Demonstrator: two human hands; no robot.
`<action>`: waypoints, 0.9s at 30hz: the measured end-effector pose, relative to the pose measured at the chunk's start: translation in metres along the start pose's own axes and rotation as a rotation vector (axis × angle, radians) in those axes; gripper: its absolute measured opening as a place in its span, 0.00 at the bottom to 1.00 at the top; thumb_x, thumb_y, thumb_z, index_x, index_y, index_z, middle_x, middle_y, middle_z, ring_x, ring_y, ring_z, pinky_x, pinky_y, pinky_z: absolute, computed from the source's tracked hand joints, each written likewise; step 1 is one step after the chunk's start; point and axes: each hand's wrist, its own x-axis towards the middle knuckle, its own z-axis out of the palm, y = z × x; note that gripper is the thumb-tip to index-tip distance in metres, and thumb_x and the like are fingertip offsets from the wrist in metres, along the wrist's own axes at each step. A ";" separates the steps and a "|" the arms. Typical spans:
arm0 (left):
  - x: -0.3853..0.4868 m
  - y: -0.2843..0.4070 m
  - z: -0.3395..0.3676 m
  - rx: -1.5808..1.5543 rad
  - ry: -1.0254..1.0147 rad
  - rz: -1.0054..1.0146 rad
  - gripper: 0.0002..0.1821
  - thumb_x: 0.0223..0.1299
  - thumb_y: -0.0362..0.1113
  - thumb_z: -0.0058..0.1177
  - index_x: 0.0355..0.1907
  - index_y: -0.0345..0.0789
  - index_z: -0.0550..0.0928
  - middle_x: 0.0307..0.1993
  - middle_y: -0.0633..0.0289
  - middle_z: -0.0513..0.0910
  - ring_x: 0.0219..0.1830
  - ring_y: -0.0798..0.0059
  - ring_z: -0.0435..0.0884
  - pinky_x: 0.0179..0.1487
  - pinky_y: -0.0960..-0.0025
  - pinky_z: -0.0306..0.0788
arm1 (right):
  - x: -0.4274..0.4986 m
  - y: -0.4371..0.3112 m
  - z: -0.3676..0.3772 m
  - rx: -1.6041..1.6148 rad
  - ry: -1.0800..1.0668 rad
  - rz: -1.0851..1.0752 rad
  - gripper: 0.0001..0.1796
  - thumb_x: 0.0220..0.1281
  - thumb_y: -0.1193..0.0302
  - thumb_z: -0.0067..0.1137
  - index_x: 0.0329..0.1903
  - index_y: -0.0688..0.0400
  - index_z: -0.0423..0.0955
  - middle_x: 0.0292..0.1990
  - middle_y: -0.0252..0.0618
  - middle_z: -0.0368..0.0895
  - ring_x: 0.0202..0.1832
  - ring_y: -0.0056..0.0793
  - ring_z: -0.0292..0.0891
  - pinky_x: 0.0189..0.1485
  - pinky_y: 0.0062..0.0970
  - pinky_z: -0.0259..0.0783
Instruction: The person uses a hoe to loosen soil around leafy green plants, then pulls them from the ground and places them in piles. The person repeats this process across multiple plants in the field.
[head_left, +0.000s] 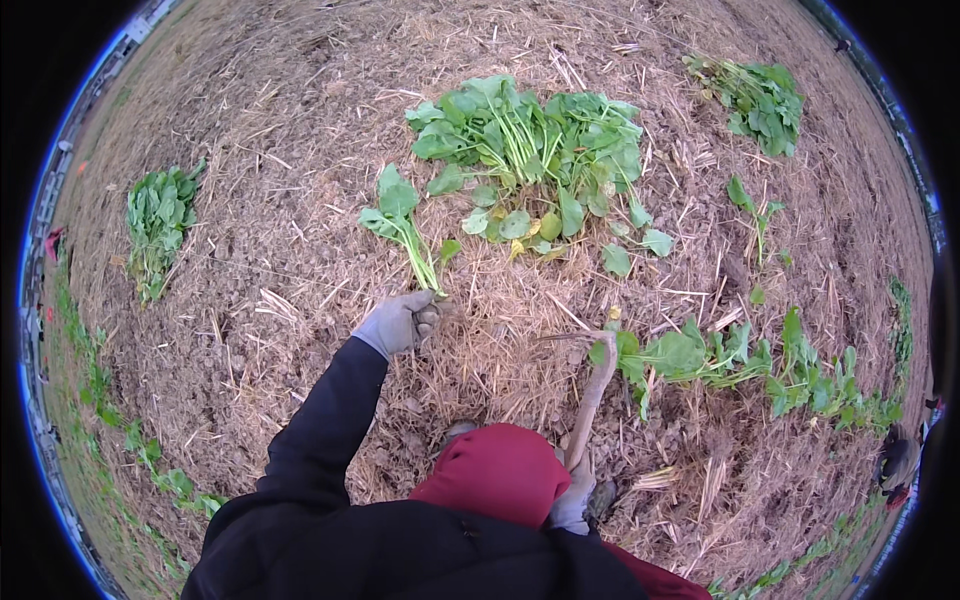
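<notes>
In a grey work glove, my left hand (401, 322) grips a leafy green plant (405, 229) by the base of its pale stems, leaves pointing away from me. My right hand (576, 491), gloved too, is closed around the lower handle of a short wooden-handled hoe or sickle (592, 397). Its thin blade, seen almost edge-on, points left over the straw. Just right of the tool's head begins a row of standing leafy plants (679, 352). Beyond both hands lies a large heap of cut greens (525, 142), with some yellowed leaves at its near edge.
Straw-strewn soil (315, 187) surrounds me. More piles of greens lie at left (161, 225) and far right (765, 105). A small plant (759, 214) stands at right. Another plant row (139, 442) runs along the left. A person (896, 461) is at the right rim.
</notes>
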 end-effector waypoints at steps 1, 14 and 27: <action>0.005 0.003 -0.002 0.031 0.056 -0.059 0.17 0.75 0.40 0.44 0.55 0.30 0.74 0.38 0.61 0.82 0.24 0.87 0.71 0.24 0.85 0.70 | 0.000 -0.002 0.000 0.022 -0.009 -0.041 0.16 0.66 0.62 0.58 0.45 0.63 0.73 0.27 0.36 0.79 0.31 0.21 0.75 0.36 0.27 0.73; 0.054 0.028 0.010 1.053 0.307 0.040 0.16 0.68 0.44 0.55 0.42 0.32 0.84 0.19 0.65 0.79 0.14 0.90 0.68 0.18 0.82 0.63 | 0.080 0.004 -0.032 -0.861 -0.330 -0.441 0.14 0.63 0.59 0.59 0.43 0.55 0.72 0.30 0.51 0.81 0.32 0.54 0.79 0.34 0.49 0.72; -0.076 0.058 0.040 0.165 0.016 0.584 0.19 0.73 0.36 0.48 0.62 0.32 0.70 0.38 0.69 0.81 0.17 0.94 0.60 0.21 0.86 0.53 | 0.080 -0.054 -0.078 -0.635 -0.136 -0.755 0.08 0.56 0.69 0.65 0.34 0.57 0.76 0.27 0.47 0.79 0.28 0.50 0.79 0.30 0.41 0.73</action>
